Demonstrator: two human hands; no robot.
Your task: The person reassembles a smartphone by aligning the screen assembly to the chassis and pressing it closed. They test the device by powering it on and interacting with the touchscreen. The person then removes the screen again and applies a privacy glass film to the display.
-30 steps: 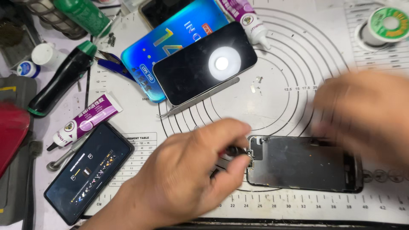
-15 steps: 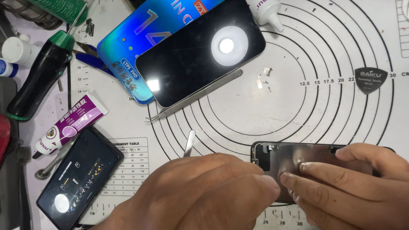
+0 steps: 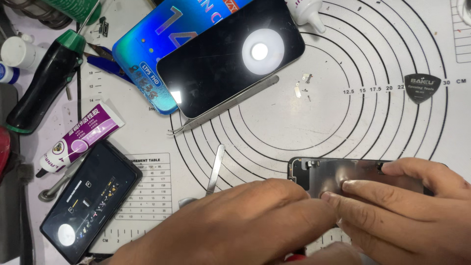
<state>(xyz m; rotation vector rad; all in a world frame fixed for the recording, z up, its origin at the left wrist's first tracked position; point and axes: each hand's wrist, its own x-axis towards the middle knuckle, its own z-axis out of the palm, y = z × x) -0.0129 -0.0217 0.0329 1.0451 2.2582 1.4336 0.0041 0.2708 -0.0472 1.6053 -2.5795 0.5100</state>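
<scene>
White silicone repair mat [image 3: 343, 98] printed with concentric black rings covers the bench and carries every item noted.

At nine o'clock lies a black bottle with a green cap [image 3: 44, 83]. Below it sits a purple-and-white glue tube [image 3: 81, 140], and at seven o'clock a black smartphone with a lit screen [image 3: 91, 206]. At eleven o'clock a glossy blue printed box [image 3: 147, 49] lies under a dark glass phone screen [image 3: 228, 59] that mirrors a lamp. Steel tweezers [image 3: 225, 105] lie along that screen's lower edge. A thin flat steel pry tool [image 3: 216, 169] stands near centre, its lower end hidden behind the left hand. Tiny loose metal parts [image 3: 301, 86] rest at one o'clock, and a black triangular pick [image 3: 422, 88] at two o'clock.

Left hand [image 3: 245, 225], at six o'clock, is curled knuckles-up. What it holds, if anything, I cannot tell.

Right hand [image 3: 397, 211], at four o'clock, lies spread, its fingertips [image 3: 348, 186] pressing flat on the dark rectangular phone display panel with metal backing [image 3: 333, 172].

Judgement: the panel looks thin, light, stiff and brittle, with a slick backing. It is best held by the long edges, well away from the small components at its left end.
</scene>
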